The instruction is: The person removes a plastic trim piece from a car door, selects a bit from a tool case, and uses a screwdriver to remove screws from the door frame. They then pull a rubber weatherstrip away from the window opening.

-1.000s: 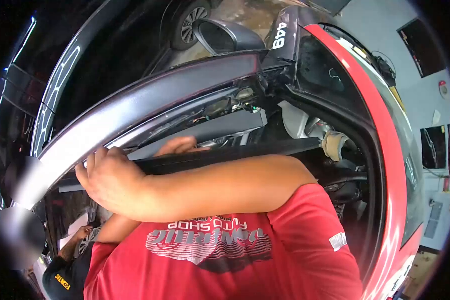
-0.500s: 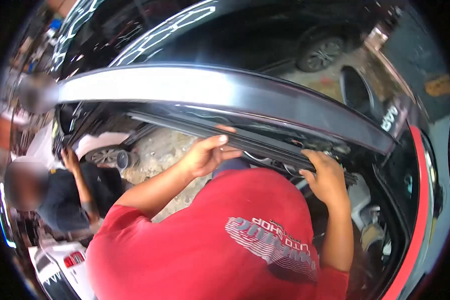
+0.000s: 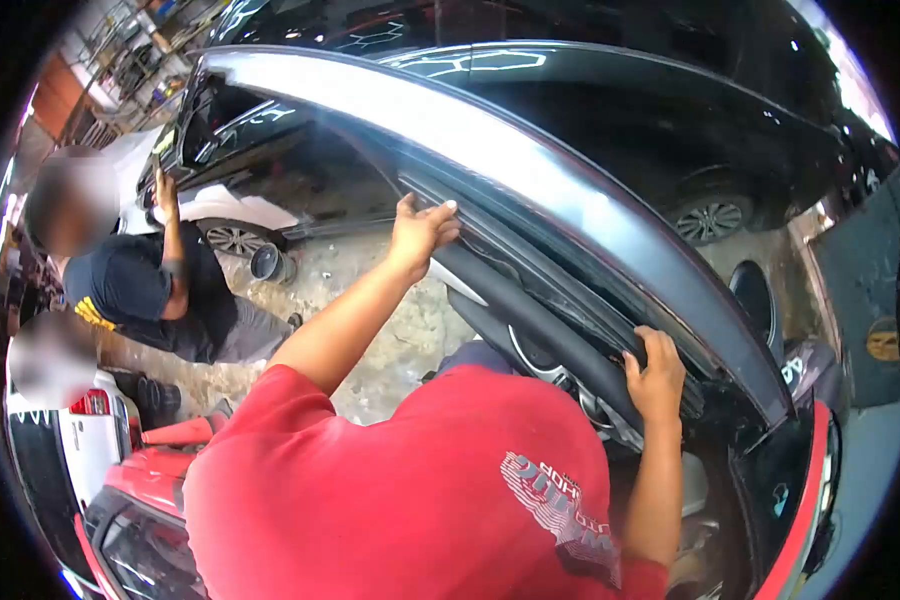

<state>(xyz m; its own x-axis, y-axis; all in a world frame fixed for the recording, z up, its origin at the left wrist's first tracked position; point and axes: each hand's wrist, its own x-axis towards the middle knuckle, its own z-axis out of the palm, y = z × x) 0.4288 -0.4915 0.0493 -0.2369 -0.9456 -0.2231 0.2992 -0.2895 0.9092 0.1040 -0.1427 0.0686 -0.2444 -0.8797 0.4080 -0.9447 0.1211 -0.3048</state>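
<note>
A long black trim strip (image 3: pixel 540 325) runs diagonally under the edge of a raised glossy dark car panel (image 3: pixel 530 170). My left hand (image 3: pixel 420 228) grips the strip's upper end, with the fingers hooked over it where it meets the panel's underside. At the lower end, my right hand (image 3: pixel 656 375) is closed around the strip, just above the engine bay parts (image 3: pixel 590 405). My red shirt (image 3: pixel 420 490) fills the bottom of the view.
A co-worker in a dark shirt (image 3: pixel 140 290) crouches at the left with one hand (image 3: pixel 163 190) on the panel's far end. Another person (image 3: pixel 50 360) is lower left. A black car (image 3: pixel 710 215) stands behind. Red bodywork (image 3: pixel 805 520) frames the right, and concrete floor (image 3: pixel 370 300) lies below.
The view has swung, so the panel now slants down to the right. My hands have spread farther apart along the strip: the left went up, the right stayed low.
</note>
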